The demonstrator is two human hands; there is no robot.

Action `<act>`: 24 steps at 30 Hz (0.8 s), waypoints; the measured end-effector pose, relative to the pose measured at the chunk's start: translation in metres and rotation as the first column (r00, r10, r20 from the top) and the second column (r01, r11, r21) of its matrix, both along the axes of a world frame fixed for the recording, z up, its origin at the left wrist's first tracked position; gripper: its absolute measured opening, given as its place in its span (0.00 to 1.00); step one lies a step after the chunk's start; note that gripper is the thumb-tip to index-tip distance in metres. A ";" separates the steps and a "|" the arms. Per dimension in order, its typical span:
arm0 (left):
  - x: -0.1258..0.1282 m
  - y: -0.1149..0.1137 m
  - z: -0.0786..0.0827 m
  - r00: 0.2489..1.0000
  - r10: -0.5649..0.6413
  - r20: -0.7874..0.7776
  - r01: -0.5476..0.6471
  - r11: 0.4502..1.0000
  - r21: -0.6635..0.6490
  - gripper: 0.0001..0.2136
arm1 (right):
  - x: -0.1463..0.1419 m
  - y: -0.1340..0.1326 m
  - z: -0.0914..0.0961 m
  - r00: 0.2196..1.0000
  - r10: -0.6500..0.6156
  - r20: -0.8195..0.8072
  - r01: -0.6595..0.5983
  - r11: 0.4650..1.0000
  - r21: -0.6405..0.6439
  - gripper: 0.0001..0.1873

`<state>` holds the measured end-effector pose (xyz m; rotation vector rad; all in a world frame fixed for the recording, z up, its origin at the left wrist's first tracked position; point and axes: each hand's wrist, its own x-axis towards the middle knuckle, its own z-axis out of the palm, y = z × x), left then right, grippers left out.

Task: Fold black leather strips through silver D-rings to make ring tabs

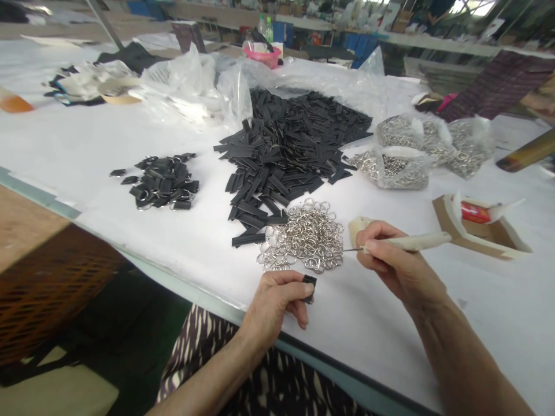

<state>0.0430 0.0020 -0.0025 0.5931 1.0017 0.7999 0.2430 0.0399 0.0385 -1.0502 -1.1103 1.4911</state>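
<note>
My left hand point(277, 303) is closed, pinching a small black strap piece point(309, 287) near the table's front edge. My right hand point(390, 260) grips a cream-handled tool point(416, 241) whose thin metal tip points left toward a heap of silver metal rings point(306, 234). Just behind the rings lies a large pile of black strap pieces point(286, 150). A smaller pile of black pieces fitted with rings point(162, 182) sits to the left on the white table point(87, 150).
Clear bags of metal rings point(416, 153) lie at the right. A cardboard tray with a red tube point(477, 228) is beside my right hand. Crumpled plastic bags point(191, 86) and a pink basket point(262, 56) sit at the back. A brown crate point(47, 283) stands below the table's left edge.
</note>
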 end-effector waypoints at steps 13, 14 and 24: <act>-0.004 0.002 0.010 0.998 0.052 0.033 -0.052 0.999 0.011 0.06 | -0.005 -0.004 -0.001 0.986 -0.103 0.131 0.104 0.995 -0.005 0.09; -0.004 0.002 0.010 0.997 0.065 0.032 -0.065 0.998 0.012 0.06 | -0.005 -0.003 -0.002 0.985 -0.105 0.139 0.105 0.994 0.010 0.08; -0.007 0.002 0.005 0.991 0.128 0.036 -0.128 0.992 0.016 0.05 | 0.002 -0.004 -0.004 0.992 -0.093 0.089 0.090 0.995 0.033 0.09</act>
